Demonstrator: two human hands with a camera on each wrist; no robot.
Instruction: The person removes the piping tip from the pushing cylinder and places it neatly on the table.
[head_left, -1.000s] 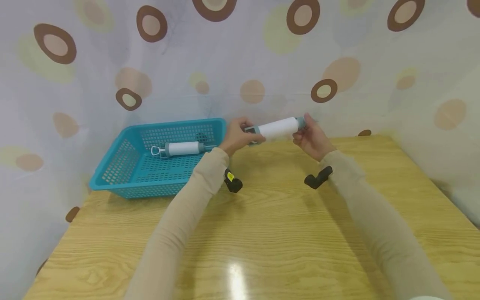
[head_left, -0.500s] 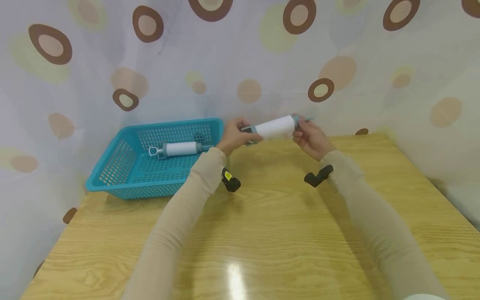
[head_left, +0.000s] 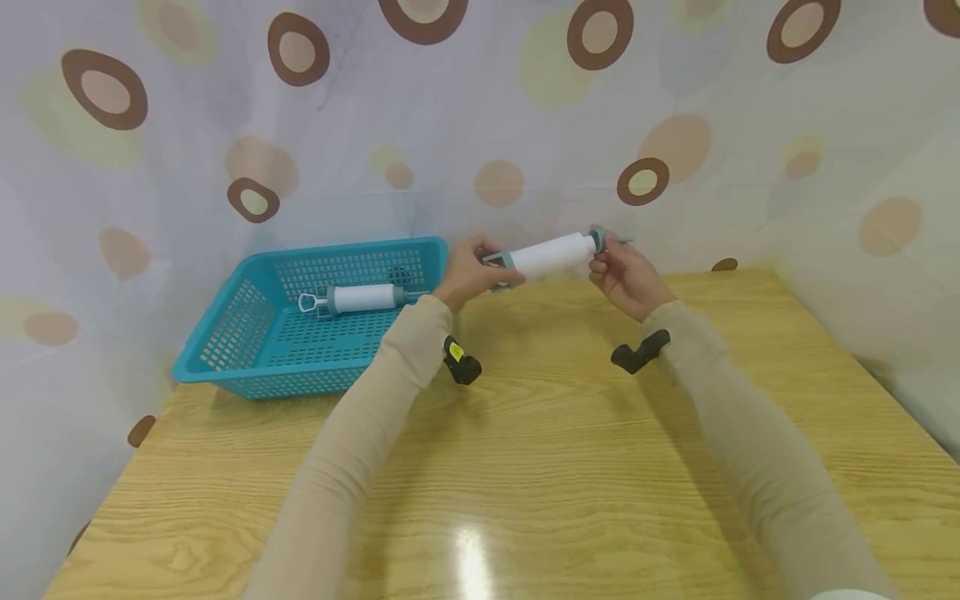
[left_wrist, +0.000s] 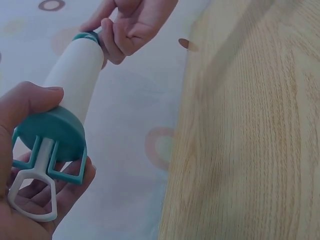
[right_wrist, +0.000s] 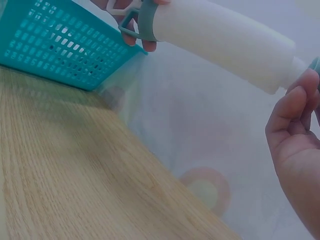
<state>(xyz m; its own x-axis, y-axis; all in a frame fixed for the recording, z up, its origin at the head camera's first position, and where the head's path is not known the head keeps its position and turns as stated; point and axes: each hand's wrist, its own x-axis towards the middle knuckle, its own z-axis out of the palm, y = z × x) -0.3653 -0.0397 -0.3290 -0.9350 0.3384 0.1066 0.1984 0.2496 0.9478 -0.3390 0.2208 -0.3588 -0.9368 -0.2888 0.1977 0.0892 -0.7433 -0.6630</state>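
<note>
A syringe with a white barrel (head_left: 551,256) is held in the air above the far part of the table, tilted up to the right. My left hand (head_left: 471,275) grips its plunger end, with the thumb over the teal flange (left_wrist: 55,132). In the left wrist view the white ring handle (left_wrist: 37,216) hangs in front of the palm. At the other end my right hand (head_left: 628,279) pinches the teal nozzle cap (head_left: 597,239) between thumb and fingers. A narrow white neck (right_wrist: 296,71) shows between barrel and cap in the right wrist view.
On the left of the wooden table (head_left: 540,450) stands a blue perforated basket (head_left: 300,383), close beside the left forearm. A second white and teal syringe (head_left: 365,297) lies in it. A patterned curtain (head_left: 450,108) hangs right behind the table.
The right hand has shifted slightly right with the nozzle cap, and a white neck now shows at the barrel's end. The left hand holds steady; the basket stays put.
</note>
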